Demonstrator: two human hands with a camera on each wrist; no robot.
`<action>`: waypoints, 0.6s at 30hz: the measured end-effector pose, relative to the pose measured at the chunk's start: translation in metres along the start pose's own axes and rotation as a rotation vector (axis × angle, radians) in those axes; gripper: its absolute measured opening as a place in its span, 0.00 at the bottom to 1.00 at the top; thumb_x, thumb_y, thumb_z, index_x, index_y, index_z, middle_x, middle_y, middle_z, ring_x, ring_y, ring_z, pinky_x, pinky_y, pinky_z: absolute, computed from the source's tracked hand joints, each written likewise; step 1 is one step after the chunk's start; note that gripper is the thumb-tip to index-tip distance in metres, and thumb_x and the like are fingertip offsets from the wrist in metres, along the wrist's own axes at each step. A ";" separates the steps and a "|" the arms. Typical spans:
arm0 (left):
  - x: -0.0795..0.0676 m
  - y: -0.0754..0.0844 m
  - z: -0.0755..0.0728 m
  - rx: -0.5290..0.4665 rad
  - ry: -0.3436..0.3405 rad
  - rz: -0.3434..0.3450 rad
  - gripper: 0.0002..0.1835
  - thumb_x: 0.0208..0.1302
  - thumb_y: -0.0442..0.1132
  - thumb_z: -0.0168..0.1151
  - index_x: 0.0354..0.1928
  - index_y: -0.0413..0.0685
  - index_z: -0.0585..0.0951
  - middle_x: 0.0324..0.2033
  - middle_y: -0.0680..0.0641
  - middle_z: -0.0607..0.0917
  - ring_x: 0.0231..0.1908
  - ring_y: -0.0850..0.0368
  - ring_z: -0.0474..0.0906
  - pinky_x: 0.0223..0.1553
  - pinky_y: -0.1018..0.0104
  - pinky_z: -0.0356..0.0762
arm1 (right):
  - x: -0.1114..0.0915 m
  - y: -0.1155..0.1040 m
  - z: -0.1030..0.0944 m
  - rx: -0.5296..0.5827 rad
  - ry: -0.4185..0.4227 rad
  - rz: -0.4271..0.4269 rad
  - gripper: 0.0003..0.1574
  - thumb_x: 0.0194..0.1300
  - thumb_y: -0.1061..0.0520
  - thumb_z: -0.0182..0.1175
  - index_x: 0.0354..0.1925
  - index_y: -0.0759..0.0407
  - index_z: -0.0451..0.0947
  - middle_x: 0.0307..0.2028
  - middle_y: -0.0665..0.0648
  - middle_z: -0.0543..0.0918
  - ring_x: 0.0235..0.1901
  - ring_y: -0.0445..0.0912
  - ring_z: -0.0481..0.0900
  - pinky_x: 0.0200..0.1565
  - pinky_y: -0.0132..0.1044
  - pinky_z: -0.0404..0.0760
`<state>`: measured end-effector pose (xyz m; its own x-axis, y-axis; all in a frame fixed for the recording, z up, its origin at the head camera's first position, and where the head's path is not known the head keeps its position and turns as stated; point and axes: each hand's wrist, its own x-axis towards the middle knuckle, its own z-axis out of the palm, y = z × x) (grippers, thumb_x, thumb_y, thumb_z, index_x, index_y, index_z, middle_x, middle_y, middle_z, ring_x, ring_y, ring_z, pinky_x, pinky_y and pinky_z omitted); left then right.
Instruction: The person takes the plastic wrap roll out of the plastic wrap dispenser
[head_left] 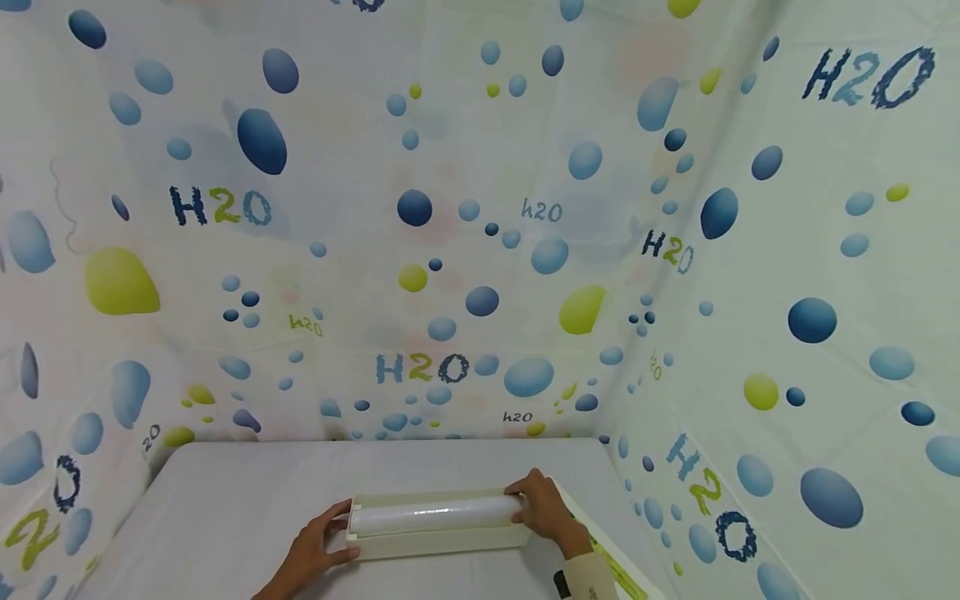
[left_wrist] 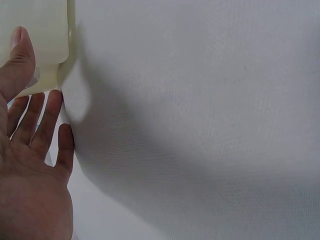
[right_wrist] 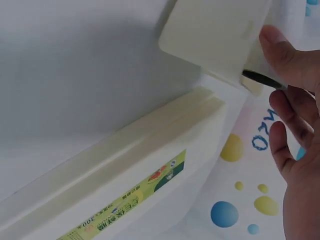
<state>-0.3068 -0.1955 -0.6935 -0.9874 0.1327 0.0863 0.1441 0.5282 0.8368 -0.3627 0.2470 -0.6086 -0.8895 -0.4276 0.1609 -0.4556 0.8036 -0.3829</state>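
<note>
A long cream plastic box point(head_left: 442, 543) lies crosswise on the white surface, its top uncovered. Inside rests a shiny roll of cling film point(head_left: 435, 517). My left hand point(head_left: 311, 546) holds the box's left end, thumb at the front wall and fingers by the end; the left wrist view shows that thumb point(left_wrist: 22, 52) over the cream wall. At the opposite end my right hand point(head_left: 547, 512) grips the roll's end between thumb and fingers. The tube's dark hollow end point(right_wrist: 262, 79) shows by those fingers in the right wrist view.
Right of the box lies a long cream cover point(right_wrist: 200, 135) with a green and yellow printed label point(right_wrist: 150, 182). White cloth point(head_left: 247, 483) covers the work surface. Hanging sheets point(head_left: 450, 167) printed with drops and "H2O" enclose it at the back and sides.
</note>
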 end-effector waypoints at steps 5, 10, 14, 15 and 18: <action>0.000 0.000 0.000 0.007 0.000 0.016 0.48 0.57 0.48 0.86 0.75 0.36 0.74 0.69 0.32 0.83 0.57 0.50 0.90 0.64 0.37 0.84 | -0.001 0.023 0.006 0.165 0.055 -0.148 0.21 0.59 0.59 0.81 0.52 0.55 0.91 0.46 0.51 0.92 0.43 0.41 0.78 0.48 0.39 0.78; -0.001 0.000 -0.001 0.010 -0.006 0.003 0.48 0.57 0.47 0.86 0.75 0.36 0.74 0.70 0.34 0.83 0.59 0.44 0.89 0.65 0.38 0.83 | 0.008 0.087 0.048 0.338 0.075 -0.329 0.20 0.69 0.53 0.75 0.57 0.53 0.86 0.48 0.50 0.92 0.44 0.40 0.83 0.44 0.34 0.79; -0.001 0.000 -0.001 0.008 -0.010 -0.003 0.47 0.57 0.46 0.86 0.75 0.36 0.74 0.70 0.34 0.82 0.59 0.41 0.89 0.66 0.38 0.83 | 0.010 0.111 0.065 0.442 0.010 -0.288 0.21 0.77 0.51 0.70 0.63 0.53 0.82 0.52 0.51 0.90 0.44 0.41 0.85 0.40 0.33 0.83; -0.001 0.000 -0.001 0.006 -0.012 -0.005 0.47 0.57 0.46 0.86 0.75 0.36 0.73 0.71 0.34 0.82 0.60 0.41 0.88 0.66 0.38 0.83 | 0.010 0.111 0.065 0.467 0.000 -0.272 0.21 0.77 0.50 0.69 0.64 0.52 0.81 0.53 0.50 0.90 0.44 0.40 0.86 0.40 0.32 0.84; -0.001 0.001 -0.001 -0.002 -0.018 -0.011 0.47 0.58 0.46 0.85 0.76 0.36 0.73 0.71 0.33 0.82 0.60 0.41 0.88 0.66 0.39 0.83 | 0.000 0.077 0.037 0.525 -0.007 -0.267 0.23 0.80 0.51 0.66 0.65 0.63 0.79 0.51 0.57 0.89 0.42 0.42 0.87 0.39 0.36 0.88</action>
<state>-0.3055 -0.1961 -0.6916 -0.9876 0.1421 0.0670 0.1329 0.5277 0.8390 -0.3963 0.2940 -0.6721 -0.7452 -0.5911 0.3086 -0.5841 0.3556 -0.7296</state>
